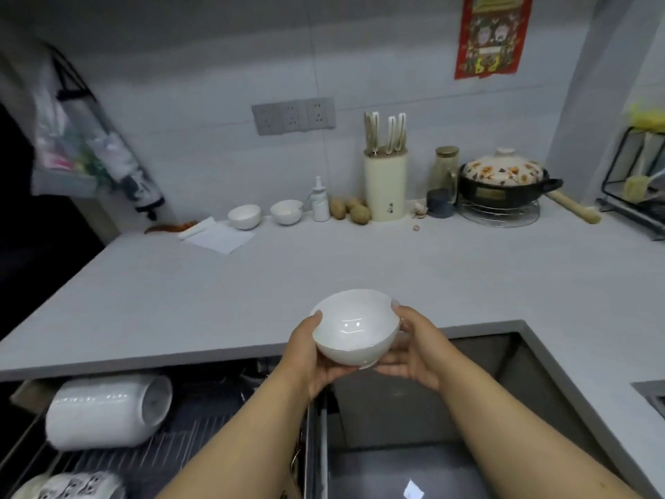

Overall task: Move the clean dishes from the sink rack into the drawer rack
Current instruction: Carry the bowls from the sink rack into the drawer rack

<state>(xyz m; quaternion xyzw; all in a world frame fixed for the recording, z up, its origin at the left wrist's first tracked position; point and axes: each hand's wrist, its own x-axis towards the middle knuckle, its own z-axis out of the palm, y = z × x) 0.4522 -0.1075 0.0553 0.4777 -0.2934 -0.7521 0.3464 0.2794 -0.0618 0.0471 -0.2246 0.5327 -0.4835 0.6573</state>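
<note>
A white bowl (pixel 354 327) is held in both hands above the front edge of the desk (pixel 252 282), between the open drawer rack (pixel 118 459) at lower left and the sink (pixel 467 408) at lower right. The left hand (pixel 306 358) cups its left side and underside, thumb on the rim; the right hand (pixel 414 349) supports the right side, thumb on the rim and fingers curled beneath. The bowl is tilted, its inside turned towards the person. In my judgement the step in hand is the carry to the drawer rack, and it is best done by keeping both hands under the bowl, swinging it left and down clear of the desk edge, then setting it on its side against the bowls already filed there, without knocking them. Count: one bowl in hand; one row of white bowls (pixel 108 412) lying on its side in the drawer rack, number not distinguishable; one patterned stack (pixel 68 486) partly cut off at the frame's lower edge; two small white bowls (pixel 244 216) at the back of the desk; three potatoes (pixel 351 210); one knife block (pixel 385 185); one lidded pot (pixel 503 181).
</note>
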